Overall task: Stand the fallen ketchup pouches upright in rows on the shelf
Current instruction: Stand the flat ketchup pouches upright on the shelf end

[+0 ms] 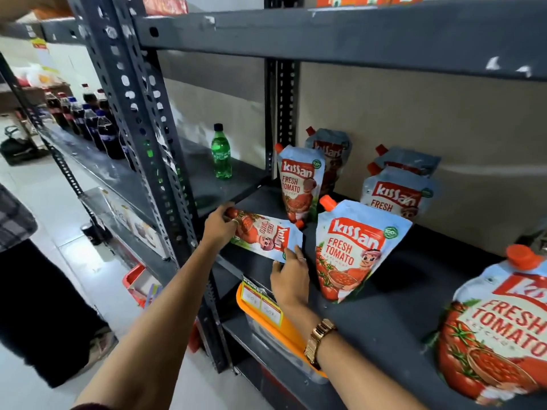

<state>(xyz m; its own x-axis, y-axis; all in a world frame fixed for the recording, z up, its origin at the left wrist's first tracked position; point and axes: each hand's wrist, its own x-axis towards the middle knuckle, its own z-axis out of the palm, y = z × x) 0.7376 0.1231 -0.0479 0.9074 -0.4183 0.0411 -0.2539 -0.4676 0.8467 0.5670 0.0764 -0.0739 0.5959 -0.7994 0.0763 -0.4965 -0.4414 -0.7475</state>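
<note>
At the shelf's (pixel 384 306) front left corner, a fallen ketchup pouch (pixel 266 236) is gripped at its base by the left hand (pixel 220 227) and at its top by the right hand (pixel 290 279). Behind, other pouches (pixel 299 184) stand upright toward the back edge.

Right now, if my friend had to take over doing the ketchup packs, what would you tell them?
Left hand grips the bottom end of the fallen pouch; right hand holds its top edge. It lies on its side at the front left of the shelf.
Done: six pouches stand, such as the middle pouch and the back-left pair.
Left: stand this one up and straighten the rows.
</note>
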